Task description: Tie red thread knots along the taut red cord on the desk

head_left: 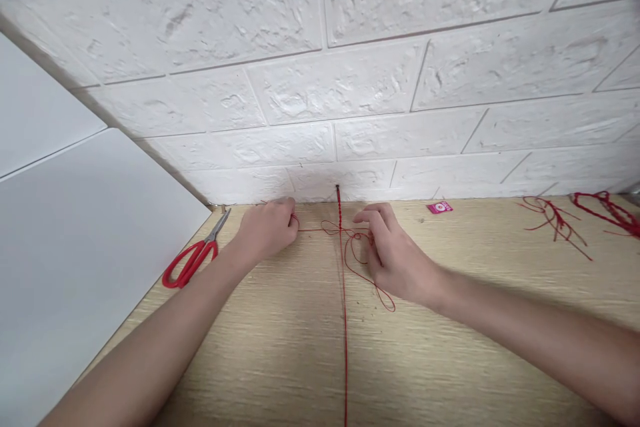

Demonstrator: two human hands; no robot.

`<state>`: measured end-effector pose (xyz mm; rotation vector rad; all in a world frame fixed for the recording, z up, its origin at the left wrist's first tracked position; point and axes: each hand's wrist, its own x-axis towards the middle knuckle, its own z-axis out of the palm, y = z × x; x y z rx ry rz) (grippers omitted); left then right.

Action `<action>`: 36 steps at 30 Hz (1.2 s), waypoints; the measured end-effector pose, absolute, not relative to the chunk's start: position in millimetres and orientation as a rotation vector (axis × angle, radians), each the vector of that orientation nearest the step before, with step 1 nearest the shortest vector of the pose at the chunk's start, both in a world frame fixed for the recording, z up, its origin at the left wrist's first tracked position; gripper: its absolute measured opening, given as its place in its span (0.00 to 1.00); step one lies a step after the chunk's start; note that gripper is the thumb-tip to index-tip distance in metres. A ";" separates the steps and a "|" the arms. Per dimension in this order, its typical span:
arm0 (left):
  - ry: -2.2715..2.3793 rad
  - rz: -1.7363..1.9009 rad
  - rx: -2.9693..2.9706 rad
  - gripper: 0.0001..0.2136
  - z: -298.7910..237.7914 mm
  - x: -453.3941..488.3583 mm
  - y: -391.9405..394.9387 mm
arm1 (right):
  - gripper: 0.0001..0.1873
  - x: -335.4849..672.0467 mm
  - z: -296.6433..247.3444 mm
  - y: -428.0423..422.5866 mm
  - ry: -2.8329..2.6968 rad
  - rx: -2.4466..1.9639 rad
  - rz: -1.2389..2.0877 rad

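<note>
A red cord (345,347) runs straight down the middle of the wooden surface, from a short knotted red braid (340,210) fixed at a dark point low on the wall. Left of the braid, my left hand (273,227) is closed on a thin red thread that stretches sideways to the knots. My right hand (393,250), on the other side, has its fingers curled round the thread's other side, the index finger raised and bent. Loose loops of red thread (383,300) lie between the braid and my right hand. The fingertips of my left hand are partly hidden.
Red-handled scissors (193,260) lie at the left, beside a white panel (100,247). A white brick-patterned wall (300,93) rises behind. Near its foot are a small pink packet (440,207), a bundle of red threads (555,217) and a red braided cord (607,210).
</note>
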<state>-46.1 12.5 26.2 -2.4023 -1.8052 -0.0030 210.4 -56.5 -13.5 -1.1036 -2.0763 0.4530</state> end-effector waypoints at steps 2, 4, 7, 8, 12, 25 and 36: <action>-1.832 0.018 -2.373 0.09 27.1 -45.8 11.9 | 0.27 212.6 -14.4 -52.7 -2.101 -1.160 0.437; -1.854 0.038 -2.360 0.09 27.9 -46.2 11.9 | 0.22 216.1 -13.5 -48.3 -2.133 -1.249 0.410; -1.891 -0.012 -2.360 0.09 26.0 -49.0 14.0 | 0.15 222.7 -9.2 -42.6 -2.152 -1.407 0.387; -1.901 -0.075 -2.363 0.10 24.3 -50.5 15.1 | 0.14 224.8 -7.4 -41.3 -2.148 -1.447 0.394; -1.857 -0.609 -2.391 0.13 16.7 -55.1 18.1 | 0.14 229.8 -3.1 -38.9 -2.101 -1.447 0.381; -1.396 -0.756 -2.913 0.05 5.6 -16.2 -9.7 | 0.05 224.4 -9.4 -34.3 -2.146 -1.352 0.264; -1.555 -0.778 -2.992 0.04 4.2 -19.7 -0.6 | 0.10 225.9 -12.6 -29.5 -2.130 -1.269 0.367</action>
